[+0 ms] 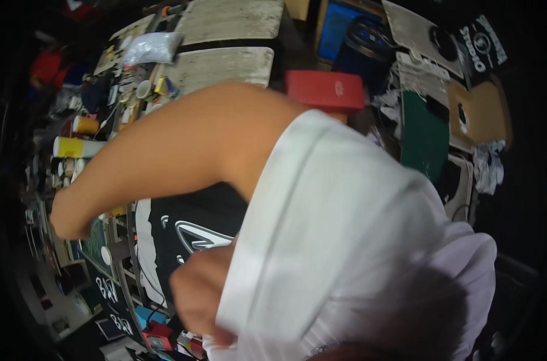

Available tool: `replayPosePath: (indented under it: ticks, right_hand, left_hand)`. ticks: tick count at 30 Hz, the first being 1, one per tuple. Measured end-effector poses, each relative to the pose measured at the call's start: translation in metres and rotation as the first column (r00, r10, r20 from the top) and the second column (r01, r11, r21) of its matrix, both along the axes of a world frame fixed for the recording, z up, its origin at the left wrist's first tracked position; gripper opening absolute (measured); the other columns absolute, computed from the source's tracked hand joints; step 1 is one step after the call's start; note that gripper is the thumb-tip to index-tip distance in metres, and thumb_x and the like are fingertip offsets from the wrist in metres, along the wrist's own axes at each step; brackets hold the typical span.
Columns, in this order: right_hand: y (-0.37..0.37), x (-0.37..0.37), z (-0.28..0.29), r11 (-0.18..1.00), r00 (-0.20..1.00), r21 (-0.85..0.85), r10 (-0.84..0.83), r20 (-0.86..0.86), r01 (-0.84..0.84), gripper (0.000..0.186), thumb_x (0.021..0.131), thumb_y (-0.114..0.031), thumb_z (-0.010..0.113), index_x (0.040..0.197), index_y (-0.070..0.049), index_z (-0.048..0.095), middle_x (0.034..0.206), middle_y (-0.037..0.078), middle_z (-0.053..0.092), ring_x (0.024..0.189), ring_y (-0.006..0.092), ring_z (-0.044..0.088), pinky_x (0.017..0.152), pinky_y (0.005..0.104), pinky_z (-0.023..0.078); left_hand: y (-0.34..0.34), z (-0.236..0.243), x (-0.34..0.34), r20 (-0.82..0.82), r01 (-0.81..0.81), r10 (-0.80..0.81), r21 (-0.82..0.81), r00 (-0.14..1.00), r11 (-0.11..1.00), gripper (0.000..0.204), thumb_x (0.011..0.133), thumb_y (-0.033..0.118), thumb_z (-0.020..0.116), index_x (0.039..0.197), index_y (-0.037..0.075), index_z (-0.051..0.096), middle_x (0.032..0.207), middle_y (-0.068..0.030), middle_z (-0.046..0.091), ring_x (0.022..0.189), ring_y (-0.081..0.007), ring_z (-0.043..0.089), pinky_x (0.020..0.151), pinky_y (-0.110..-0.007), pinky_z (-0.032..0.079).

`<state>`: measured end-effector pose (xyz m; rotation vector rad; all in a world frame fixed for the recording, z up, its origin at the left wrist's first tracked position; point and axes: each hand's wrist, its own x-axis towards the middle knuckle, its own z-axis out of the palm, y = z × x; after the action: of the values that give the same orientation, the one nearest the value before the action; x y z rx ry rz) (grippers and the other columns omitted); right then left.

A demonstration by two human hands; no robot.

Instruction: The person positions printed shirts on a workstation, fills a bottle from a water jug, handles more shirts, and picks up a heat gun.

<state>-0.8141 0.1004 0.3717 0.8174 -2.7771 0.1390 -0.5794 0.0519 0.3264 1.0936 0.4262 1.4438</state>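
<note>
My right arm, in a rolled white sleeve, stretches leftward across the view. My right hand [67, 216] is at the far left, beside a bundle of green strands [95, 243]; its fingers are blurred and turned out of sight. Low in the middle, my left hand [198, 286] is bent and partly covered by the white sleeve [339, 228], so its grip is unclear. Behind it lies black fabric [177, 207] with a white and grey printed graphic, on a pale backing [144, 228].
Pale platens [225, 18] and a red box [324, 87] sit at the top, near a dark blue bin [363, 45]. Cluttered shelving with containers [84, 126] runs down the left. An open cardboard box [490, 111] and green board [424, 132] are at right. A red device [159, 337] sits low.
</note>
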Motion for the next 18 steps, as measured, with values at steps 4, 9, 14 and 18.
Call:
replayPosePath:
  ticks: [4, 9, 14, 18]
  right_hand:
    - [-0.029, -0.014, 0.004, 0.999, 1.000, 0.046, -0.017, 0.014, 0.017, 0.036, 0.083, -0.027, 0.065, 0.114, -0.009, 0.072, 0.114, 0.012, 0.072, 0.104, 0.0303, 0.067, 0.084, 0.0450, 0.053]
    - [-0.086, -0.026, 0.033, 0.970, 0.997, 0.243, 0.009, 0.081, -0.028, 0.057, 0.086, -0.042, 0.068, 0.136, -0.017, 0.055, 0.127, 0.012, 0.066, 0.118, 0.0271, 0.061, 0.093, 0.0422, 0.051]
    - [-0.107, -0.017, 0.041, 0.928, 0.984, 0.355, 0.056, 0.169, -0.114, 0.075, 0.089, -0.052, 0.068, 0.152, -0.022, 0.042, 0.136, 0.012, 0.062, 0.128, 0.0239, 0.056, 0.099, 0.0394, 0.048]
    - [-0.070, 0.078, 0.019, 0.995, 0.952, -0.018, 0.097, 0.290, -0.096, 0.064, 0.092, -0.046, 0.064, 0.146, -0.017, 0.047, 0.131, 0.009, 0.064, 0.119, 0.0212, 0.058, 0.094, 0.0370, 0.048]
  left_hand:
    - [0.008, -0.003, 0.007, 0.279, 0.202, -0.295, 0.318, 0.914, 0.926, 0.036, 0.094, 0.030, 0.071, 0.081, -0.003, 0.076, 0.091, -0.0199, 0.072, 0.083, -0.0304, 0.070, 0.082, -0.047, 0.053]
    - [0.004, -0.012, 0.009, 0.266, 0.254, -0.334, 0.293, 0.904, 0.922, 0.034, 0.093, 0.029, 0.072, 0.083, -0.003, 0.075, 0.092, -0.0200, 0.072, 0.085, -0.0308, 0.070, 0.082, -0.048, 0.053]
    - [-0.006, -0.021, 0.009, 0.231, 0.240, -0.299, 0.252, 0.926, 0.938, 0.031, 0.092, 0.027, 0.072, 0.085, -0.003, 0.074, 0.093, -0.0201, 0.072, 0.086, -0.0311, 0.070, 0.083, -0.048, 0.053]
    - [-0.032, -0.017, -0.003, 0.206, 0.180, -0.228, 0.227, 0.952, 0.957, 0.030, 0.091, 0.026, 0.073, 0.087, -0.003, 0.074, 0.094, -0.0201, 0.072, 0.087, -0.0314, 0.069, 0.083, -0.048, 0.053]
